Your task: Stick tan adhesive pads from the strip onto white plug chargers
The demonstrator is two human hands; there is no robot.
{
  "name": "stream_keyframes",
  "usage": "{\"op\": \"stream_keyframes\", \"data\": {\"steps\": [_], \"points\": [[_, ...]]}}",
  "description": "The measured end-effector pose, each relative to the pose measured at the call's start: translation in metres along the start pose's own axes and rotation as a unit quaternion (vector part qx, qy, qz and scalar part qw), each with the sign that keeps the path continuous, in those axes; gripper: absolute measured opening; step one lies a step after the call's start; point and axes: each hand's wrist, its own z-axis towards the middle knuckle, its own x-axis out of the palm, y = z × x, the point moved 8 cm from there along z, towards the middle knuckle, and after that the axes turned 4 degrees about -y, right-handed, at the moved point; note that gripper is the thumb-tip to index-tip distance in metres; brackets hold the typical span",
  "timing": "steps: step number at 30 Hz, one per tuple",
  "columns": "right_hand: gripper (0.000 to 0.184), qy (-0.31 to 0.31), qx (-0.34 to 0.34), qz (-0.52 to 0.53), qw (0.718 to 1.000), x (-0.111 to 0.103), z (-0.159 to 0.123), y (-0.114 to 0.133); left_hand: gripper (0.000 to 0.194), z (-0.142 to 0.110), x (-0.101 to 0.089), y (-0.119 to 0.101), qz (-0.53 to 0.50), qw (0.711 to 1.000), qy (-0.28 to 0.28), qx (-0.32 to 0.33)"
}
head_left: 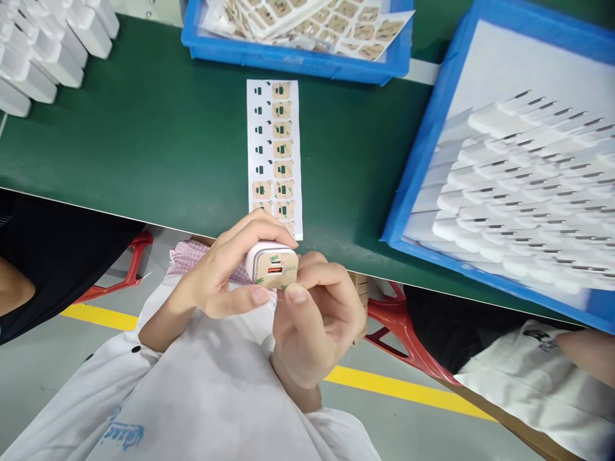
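Note:
My left hand [218,272] is wrapped round a small white charger block [270,264], held just below the table's near edge. A tan sticker covers the block's port face, where an orange port shows. My right hand [314,320] pinches the same block at its lower right, thumb pressed on the sticker's edge. Directly above my hands, a white backing strip [275,150] of tan stickers lies on the green table [154,141]; several of its left-column places are bare.
A blue tray [423,166] at right holds rows of white charger blocks with metal prongs. Another blue bin [298,57] of sticker sheets stands at the top. White blocks [43,45] lie at top left. Other people sit at both sides, with red stool frames below.

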Motion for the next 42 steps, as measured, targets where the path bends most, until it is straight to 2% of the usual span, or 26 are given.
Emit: {"op": "stream_keyframes", "data": {"steps": [6, 13, 19, 25, 27, 29, 32, 36, 39, 42], "points": [[0.014, -0.008, -0.023, -0.027, 0.999, 0.0, 0.0, 0.003, 0.04, 0.0, 0.001, 0.0, 0.011, 1.0, -0.004, 0.016], [0.016, -0.02, -0.062, -0.116, 0.991, -0.002, 0.003, 0.008, 0.037, 0.0, 0.0, 0.002, 0.069, 0.995, -0.027, 0.063], [0.015, -0.024, 0.022, -0.116, 0.993, -0.016, 0.008, -0.014, 0.036, -0.001, -0.003, 0.016, 0.048, 0.997, -0.036, 0.039], [0.033, 0.022, 0.055, -0.133, 0.989, -0.01, 0.01, -0.024, 0.048, -0.002, 0.006, 0.029, -0.035, 0.998, -0.044, -0.023], [0.028, 0.036, 0.043, -0.152, 0.987, -0.008, 0.012, -0.025, 0.056, -0.003, 0.007, 0.032, -0.042, 0.997, -0.047, -0.037], [0.027, 0.053, 0.03, -0.148, 0.987, -0.007, 0.015, -0.025, 0.061, -0.003, 0.006, 0.033, -0.037, 0.998, -0.046, -0.036], [0.034, 0.057, 0.047, -0.109, 0.991, -0.009, 0.019, -0.031, 0.068, -0.003, 0.009, 0.033, -0.014, 0.999, -0.034, -0.016], [0.054, 0.023, 0.065, -0.127, 0.99, -0.016, 0.024, -0.035, 0.074, -0.002, 0.017, 0.025, 0.062, 0.997, -0.002, 0.034], [0.055, 0.026, 0.106, -0.131, 0.985, -0.015, 0.026, -0.043, 0.071, -0.002, 0.016, 0.022, 0.116, 0.992, 0.001, 0.047], [0.054, 0.04, 0.159, -0.041, 0.986, -0.011, 0.026, -0.055, 0.07, -0.005, 0.011, 0.021, 0.13, 0.991, -0.005, 0.045]]}}
